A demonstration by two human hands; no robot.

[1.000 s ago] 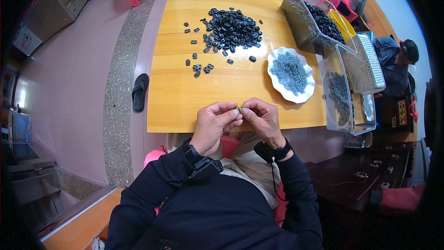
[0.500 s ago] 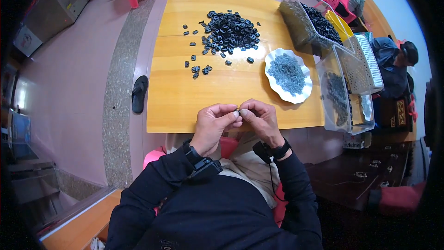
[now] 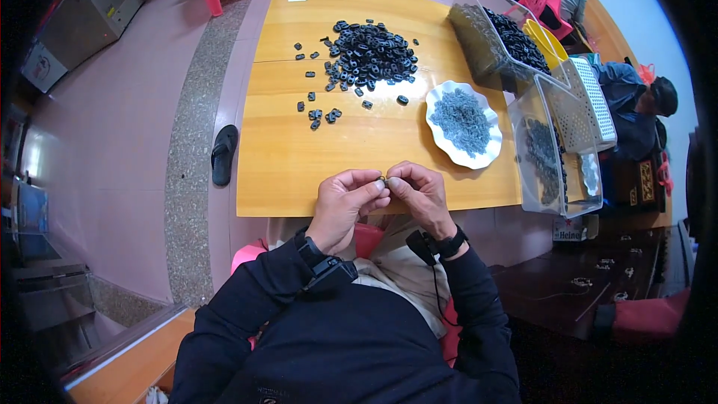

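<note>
Small dark piece [image 3: 383, 179] sits between the fingertips of a person's left hand [image 3: 345, 200] and right hand [image 3: 420, 196], the two hands meeting at the near edge of a yellow wooden table [image 3: 329, 161]. Both thumbs and forefingers are closed in a tight pinch on it (its finer shape is too small to tell). Straight beyond the fingers lies a heap of black oval parts [image 3: 372, 56], with strays scattered ahead and leftward. Ahead and right of the fingers, a white scalloped dish [image 3: 481, 161] holds grey pieces [image 3: 461, 121]; farther right stands a clear bin [image 3: 532, 183].
</note>
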